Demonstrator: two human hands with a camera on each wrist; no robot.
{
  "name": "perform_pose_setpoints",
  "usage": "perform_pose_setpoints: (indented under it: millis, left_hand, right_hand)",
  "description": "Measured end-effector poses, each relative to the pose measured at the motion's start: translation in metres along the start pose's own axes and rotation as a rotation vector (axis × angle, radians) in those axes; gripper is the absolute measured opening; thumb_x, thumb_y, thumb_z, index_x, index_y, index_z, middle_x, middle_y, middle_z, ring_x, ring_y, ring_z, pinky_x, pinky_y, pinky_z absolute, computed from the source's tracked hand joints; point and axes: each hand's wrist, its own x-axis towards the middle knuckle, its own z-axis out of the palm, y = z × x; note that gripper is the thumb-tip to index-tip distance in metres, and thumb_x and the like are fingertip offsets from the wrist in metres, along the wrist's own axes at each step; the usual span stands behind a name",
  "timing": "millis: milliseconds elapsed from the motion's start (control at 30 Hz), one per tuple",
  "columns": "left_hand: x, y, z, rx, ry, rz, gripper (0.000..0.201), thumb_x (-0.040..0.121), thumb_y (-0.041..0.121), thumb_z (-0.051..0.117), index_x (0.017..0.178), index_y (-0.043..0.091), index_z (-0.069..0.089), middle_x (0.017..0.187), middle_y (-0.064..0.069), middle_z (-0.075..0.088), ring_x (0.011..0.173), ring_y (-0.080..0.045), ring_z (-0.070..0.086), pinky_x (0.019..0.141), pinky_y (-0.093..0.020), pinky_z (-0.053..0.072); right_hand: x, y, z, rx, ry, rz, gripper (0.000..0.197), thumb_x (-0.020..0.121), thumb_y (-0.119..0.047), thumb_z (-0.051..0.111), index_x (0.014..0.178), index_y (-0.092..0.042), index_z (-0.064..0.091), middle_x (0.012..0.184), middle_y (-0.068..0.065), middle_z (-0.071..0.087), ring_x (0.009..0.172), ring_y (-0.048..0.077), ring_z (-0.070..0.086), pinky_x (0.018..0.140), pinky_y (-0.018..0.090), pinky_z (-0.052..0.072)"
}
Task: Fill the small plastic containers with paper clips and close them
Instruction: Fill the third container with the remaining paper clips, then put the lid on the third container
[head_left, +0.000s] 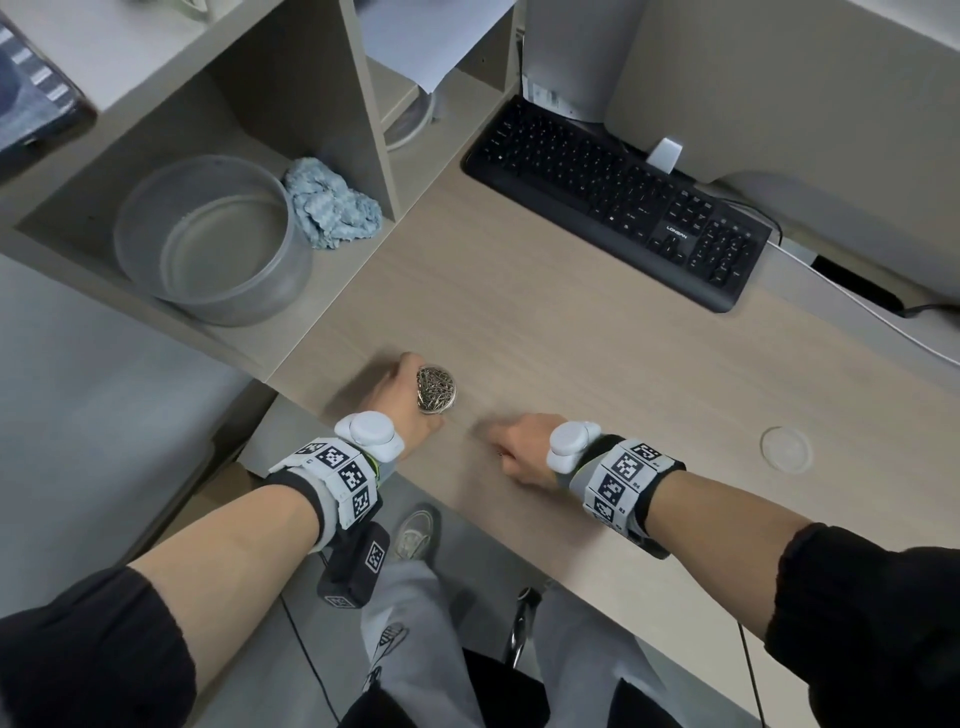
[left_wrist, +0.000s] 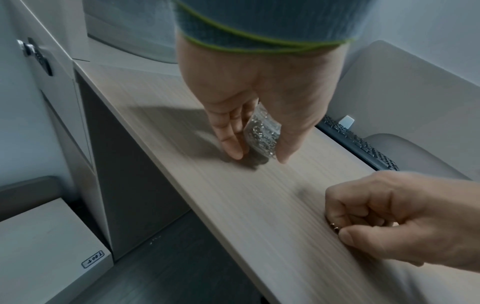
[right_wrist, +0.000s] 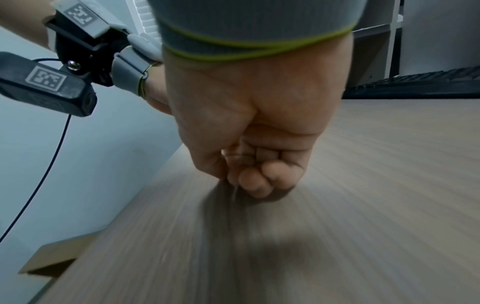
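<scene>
A small round clear container (head_left: 437, 391), packed with silver paper clips and without a lid, is tilted just above the wooden desk (head_left: 571, 338). My left hand (head_left: 410, 389) grips it, fingers on one side and thumb on the other; the left wrist view shows the container (left_wrist: 263, 129) between them. My right hand (head_left: 501, 452) is curled low on the desk near the front edge, where thumb and forefinger pinch a paper clip (left_wrist: 334, 227). The right wrist view shows only the curled fingers (right_wrist: 255, 181). A clear round lid (head_left: 785, 448) lies flat far to the right.
A black keyboard (head_left: 623, 208) lies at the back right in front of a monitor stand. On the left shelf stand a grey round tub (head_left: 208, 239) and a crumpled blue cloth (head_left: 332, 205). The desk's front edge runs just below both wrists.
</scene>
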Motion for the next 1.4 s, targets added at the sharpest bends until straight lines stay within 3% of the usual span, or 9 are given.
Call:
perform_pose_setpoints:
  millis: [100,167,300,533,700,867,1067,1267,1400]
  left_hand:
    - [0.003,0.003,0.003,-0.036,-0.015,0.026,0.069,0.072,0.023,0.078,0.130,0.018,0.042,0.117,-0.010,0.060,0.100,-0.034,0.060,0.084,-0.038,0.051]
    - [0.004,0.010,0.005,-0.053,-0.025,0.051,0.070,0.071,0.022,0.080,0.130,0.017,0.042,0.116,-0.009,0.060,0.100,-0.033,0.060,0.084,-0.036,0.050]
    - [0.006,0.027,0.009,-0.067,-0.063,0.127,0.070,0.068,0.022,0.082,0.127,0.019,0.044,0.114,-0.004,0.061,0.101,-0.029,0.059,0.084,-0.033,0.048]
    - [0.019,0.080,0.025,-0.040,-0.098,0.267,0.070,0.068,0.028,0.081,0.126,0.023,0.043,0.111,0.000,0.060,0.095,-0.024,0.057,0.074,-0.028,0.040]
    - [0.025,0.142,0.052,-0.020,-0.172,0.373,0.071,0.068,0.032,0.082,0.127,0.023,0.043,0.117,0.001,0.061,0.104,-0.022,0.058,0.085,-0.028,0.044]
    - [0.027,0.183,0.077,-0.026,-0.210,0.437,0.068,0.070,0.027,0.081,0.126,0.023,0.042,0.119,0.001,0.059,0.102,-0.023,0.058,0.079,-0.026,0.040]
    - [0.029,0.242,0.114,-0.036,-0.266,0.467,0.065,0.072,0.022,0.081,0.123,0.021,0.041,0.118,-0.002,0.056,0.096,-0.023,0.058,0.078,-0.026,0.041]
    - [0.032,0.277,0.131,-0.019,-0.250,0.444,0.064,0.072,0.021,0.082,0.122,0.020,0.042,0.116,-0.004,0.057,0.096,-0.025,0.060,0.083,-0.033,0.048]
    - [0.016,0.306,0.129,-0.014,-0.248,0.413,0.064,0.072,0.022,0.083,0.122,0.020,0.042,0.115,-0.002,0.056,0.092,-0.024,0.060,0.074,-0.026,0.040]
  right_hand:
    - [-0.006,0.004,-0.008,0.128,0.049,0.009,0.001,0.087,-0.022,0.049,0.087,-0.022,0.049,0.080,0.004,0.059,0.073,0.029,0.055,0.064,0.033,0.044]
    - [-0.013,0.008,-0.020,0.291,0.210,0.046,0.007,0.085,-0.020,0.054,0.079,-0.021,0.051,0.067,-0.004,0.054,0.069,0.025,0.053,0.065,0.032,0.044]
    - [-0.028,0.010,-0.053,0.476,0.439,0.065,0.011,0.090,-0.018,0.056,0.079,-0.020,0.054,0.059,-0.011,0.049,0.053,0.011,0.048,0.063,0.028,0.044]
    - [-0.056,0.037,-0.065,0.509,0.521,0.090,0.016,0.093,-0.033,0.060,0.090,-0.017,0.062,0.066,-0.006,0.059,0.070,0.020,0.059,0.069,0.031,0.046]
    - [-0.117,0.126,-0.041,0.591,0.712,0.385,0.016,0.090,-0.037,0.061,0.082,-0.024,0.059,0.063,-0.008,0.058,0.071,0.021,0.059,0.068,0.031,0.048]
    - [-0.162,0.201,0.011,0.396,0.496,0.705,0.040,0.088,-0.046,0.060,0.116,-0.018,0.051,0.113,0.005,0.053,0.097,0.029,0.055,0.085,0.041,0.049]
    - [-0.183,0.242,0.056,0.247,0.306,0.722,0.056,0.084,-0.046,0.062,0.132,-0.026,0.040,0.126,0.004,0.042,0.115,0.030,0.044,0.093,0.046,0.047]
    - [-0.187,0.252,0.059,0.310,0.409,0.678,0.039,0.089,-0.036,0.050,0.126,-0.023,0.043,0.117,0.007,0.043,0.107,0.031,0.050,0.082,0.042,0.050]
    - [-0.220,0.257,0.029,0.576,0.669,0.650,0.047,0.081,-0.040,0.063,0.121,-0.020,0.048,0.112,0.005,0.045,0.093,0.032,0.059,0.080,0.035,0.049]
